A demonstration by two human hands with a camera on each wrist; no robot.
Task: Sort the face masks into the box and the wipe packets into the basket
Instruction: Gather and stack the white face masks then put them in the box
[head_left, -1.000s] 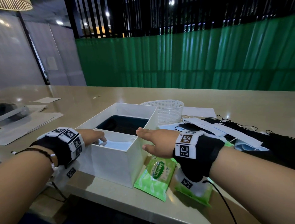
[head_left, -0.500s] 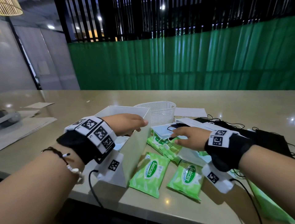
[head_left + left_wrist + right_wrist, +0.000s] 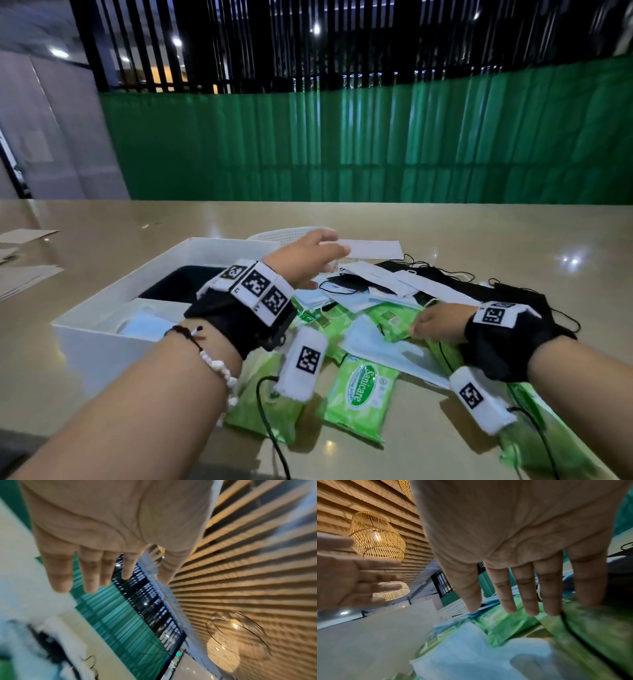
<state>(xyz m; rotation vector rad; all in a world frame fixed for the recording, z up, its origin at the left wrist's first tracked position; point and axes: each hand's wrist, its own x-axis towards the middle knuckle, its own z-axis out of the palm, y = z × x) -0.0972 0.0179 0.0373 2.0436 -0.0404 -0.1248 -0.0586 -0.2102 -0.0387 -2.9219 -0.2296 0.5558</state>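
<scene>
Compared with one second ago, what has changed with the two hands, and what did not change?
The left hand left the white box and moved right, over the mask pile toward the basket. The right hand left the box's edge, went right and down, and now lies open on the wipe packets. Neither holds anything. Box, basket and the blue masks inside the box stayed put.

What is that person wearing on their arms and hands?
Both arms are bare, with no sleeves. Each wrist carries a black wrap ringed with white blocks printed with black square codes, and a thin black cable trails from it. The left wrist also has a dark cord bracelet and a white beaded one.
</scene>
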